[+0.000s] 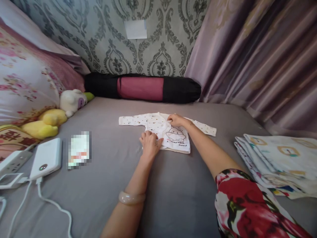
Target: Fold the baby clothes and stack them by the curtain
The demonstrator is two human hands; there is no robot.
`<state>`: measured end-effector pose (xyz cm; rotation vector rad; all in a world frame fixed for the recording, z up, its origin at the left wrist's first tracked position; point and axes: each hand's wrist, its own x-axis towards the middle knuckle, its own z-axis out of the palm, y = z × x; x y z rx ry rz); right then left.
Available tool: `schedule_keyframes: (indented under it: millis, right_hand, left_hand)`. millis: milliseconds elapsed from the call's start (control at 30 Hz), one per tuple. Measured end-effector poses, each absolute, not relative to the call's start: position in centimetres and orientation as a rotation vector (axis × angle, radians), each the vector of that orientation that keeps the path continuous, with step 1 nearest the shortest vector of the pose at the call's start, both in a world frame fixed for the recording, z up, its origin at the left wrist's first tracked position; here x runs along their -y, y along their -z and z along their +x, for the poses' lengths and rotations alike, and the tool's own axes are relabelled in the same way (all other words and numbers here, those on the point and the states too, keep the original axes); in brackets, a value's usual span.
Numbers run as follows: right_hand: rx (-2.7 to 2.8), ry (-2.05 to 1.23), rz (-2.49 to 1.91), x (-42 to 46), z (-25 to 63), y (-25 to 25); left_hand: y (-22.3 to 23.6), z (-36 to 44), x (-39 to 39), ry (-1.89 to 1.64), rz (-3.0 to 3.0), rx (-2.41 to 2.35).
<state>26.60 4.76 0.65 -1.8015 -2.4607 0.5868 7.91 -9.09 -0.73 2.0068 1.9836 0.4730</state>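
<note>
The left hand (150, 142) presses flat on the baby shirt (166, 131) spread on the grey bed (104, 185), while the right hand (174, 120) pinches its neckline.

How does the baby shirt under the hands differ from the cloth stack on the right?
The baby shirt lies as one spread garment, sleeves out; the cloth stack is several folded layers. The shirt has small dots and a cartoon animal; the stack has ring prints. The left hand and right hand rest on the shirt; nothing touches the stack. Both are mostly white and lie on the grey bed.
</note>
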Motion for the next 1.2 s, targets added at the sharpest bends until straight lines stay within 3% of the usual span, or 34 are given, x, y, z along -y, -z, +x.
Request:
schedule_keyframes:
  millis: [367,633,967,1200]
  right_hand:
    - [2.079,-0.265,-1.944,-1.8,23.3,0.6]
    - [1.854,-0.083,-2.016,0.1,20.1,3.0]
    - [2.014,-0.256,-1.984,5.8,19.2,3.8]
    - [2.232,-0.413,-1.714,13.1,20.9,3.3]
  left_hand:
    - [0.3,8.4,8.5,-0.589,1.755,-2.072]
    - [0.5,8.0,8.9,-0.440,1.903,-2.043]
    - [0.6,7.5,8.7,-0.373,1.923,-2.051]
    - [0.8,7.4,8.7,-0.403,1.936,-2.043]
